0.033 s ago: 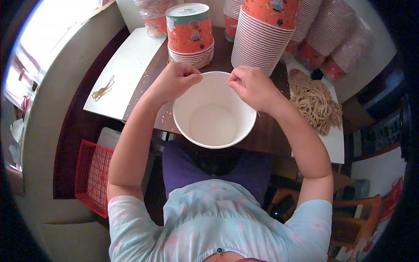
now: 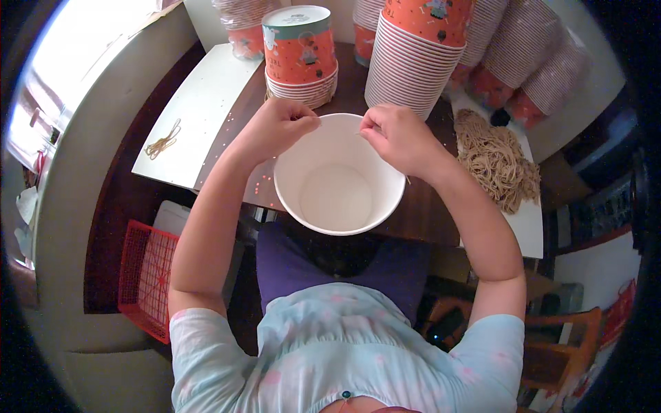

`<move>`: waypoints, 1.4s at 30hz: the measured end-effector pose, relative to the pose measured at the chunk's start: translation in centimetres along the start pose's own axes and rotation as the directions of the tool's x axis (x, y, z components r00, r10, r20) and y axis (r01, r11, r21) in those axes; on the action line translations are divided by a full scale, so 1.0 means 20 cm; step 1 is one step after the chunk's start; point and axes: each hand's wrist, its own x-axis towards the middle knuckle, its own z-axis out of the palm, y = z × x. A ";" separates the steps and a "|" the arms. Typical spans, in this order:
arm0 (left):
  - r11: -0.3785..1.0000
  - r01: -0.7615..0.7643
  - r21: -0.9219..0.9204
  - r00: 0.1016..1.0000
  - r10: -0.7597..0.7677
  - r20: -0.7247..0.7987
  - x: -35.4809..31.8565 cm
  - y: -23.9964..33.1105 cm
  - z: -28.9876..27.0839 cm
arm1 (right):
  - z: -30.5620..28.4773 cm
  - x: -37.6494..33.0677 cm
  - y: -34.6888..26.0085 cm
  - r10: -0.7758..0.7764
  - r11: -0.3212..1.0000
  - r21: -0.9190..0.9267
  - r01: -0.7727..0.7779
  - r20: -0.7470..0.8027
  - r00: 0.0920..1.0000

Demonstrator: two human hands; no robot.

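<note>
We observe the left hand (image 2: 281,129) and right hand (image 2: 401,140) at the far rim of the white bucket (image 2: 336,197), fingertips pressed together, pinching what we cannot tell.

Lettering (image 2: 283,67) (inverted) on orange buckets (image 2: 303,56)

The right hand (image 2: 399,138) partly hides the bucket (image 2: 337,193). Near the desk's (image 2: 428,217) far edge, the tall stack (image 2: 413,65) is cropped.

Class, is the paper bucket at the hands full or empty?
Empty: the paper bucket shows bare white inner walls and a bare round bottom, with nothing lying inside.
</note>
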 end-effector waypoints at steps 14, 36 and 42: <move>0.908 -0.070 0.412 0.997 0.051 0.058 0.01 0.01 0.05 | 0.00 0.02 0.00 -0.018 0.998 -0.058 0.019 0.031 0.999; 0.978 0.037 -0.205 0.998 -0.046 -0.041 -0.15 -0.05 0.12 | 0.01 0.07 -0.13 0.167 0.972 0.141 -0.188 0.147 0.975; 0.970 0.013 -0.243 1.000 -0.018 -0.021 -0.13 -0.09 0.12 | 0.07 0.09 -0.12 0.186 0.970 0.128 -0.208 0.164 0.969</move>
